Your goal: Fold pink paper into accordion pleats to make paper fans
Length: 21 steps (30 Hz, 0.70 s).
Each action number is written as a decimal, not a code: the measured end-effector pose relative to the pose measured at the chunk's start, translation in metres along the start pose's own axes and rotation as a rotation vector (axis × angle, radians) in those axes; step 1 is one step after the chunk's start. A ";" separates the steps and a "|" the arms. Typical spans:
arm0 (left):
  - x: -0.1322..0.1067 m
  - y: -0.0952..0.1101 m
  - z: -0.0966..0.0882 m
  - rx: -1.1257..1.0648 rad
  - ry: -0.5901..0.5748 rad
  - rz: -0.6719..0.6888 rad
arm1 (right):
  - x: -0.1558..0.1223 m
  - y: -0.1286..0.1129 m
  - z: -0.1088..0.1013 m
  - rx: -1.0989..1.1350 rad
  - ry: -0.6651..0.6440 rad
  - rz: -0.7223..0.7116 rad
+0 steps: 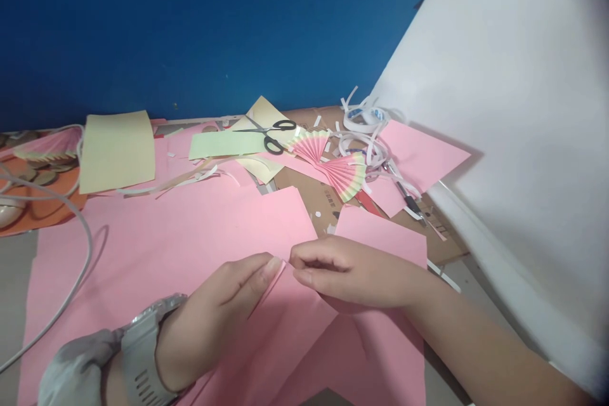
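Beyond the left hand point(223, 311) and right hand point(347, 276), both pinching pink paper point(285, 342), lie scissors point(272, 134), pleated fans point(345, 174), a cable point(76, 266).

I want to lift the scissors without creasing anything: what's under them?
The scissors lie on a cream sheet and seem to overlap the top edge of a pale green strip. What lies beneath those papers is covered.

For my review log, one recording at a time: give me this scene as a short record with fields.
left hand: pinches a fold in the pink sheet; watch on the wrist
right hand: pinches the same fold, fingertips meeting the left's
behind the hands: scissors, pleated fans, yellow paper, tape roll
left side: white cable
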<state>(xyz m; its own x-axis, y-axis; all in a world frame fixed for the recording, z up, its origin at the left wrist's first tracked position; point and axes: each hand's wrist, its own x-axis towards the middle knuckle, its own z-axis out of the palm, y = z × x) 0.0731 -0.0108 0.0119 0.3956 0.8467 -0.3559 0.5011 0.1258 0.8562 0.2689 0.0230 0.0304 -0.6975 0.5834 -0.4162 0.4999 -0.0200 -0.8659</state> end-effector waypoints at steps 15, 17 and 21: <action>0.002 0.001 -0.002 -0.025 -0.059 -0.004 | 0.001 0.004 0.000 0.034 -0.045 -0.010; 0.003 0.001 -0.002 -0.016 -0.063 -0.004 | 0.001 0.004 0.000 0.032 -0.041 -0.007; 0.002 0.001 0.001 0.056 -0.020 0.005 | 0.001 0.003 0.001 0.053 -0.030 0.027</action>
<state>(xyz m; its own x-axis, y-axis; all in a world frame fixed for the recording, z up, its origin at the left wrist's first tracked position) 0.0750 -0.0090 0.0114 0.4137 0.8365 -0.3594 0.5411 0.0915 0.8360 0.2693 0.0223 0.0272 -0.6993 0.5575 -0.4474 0.4916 -0.0793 -0.8672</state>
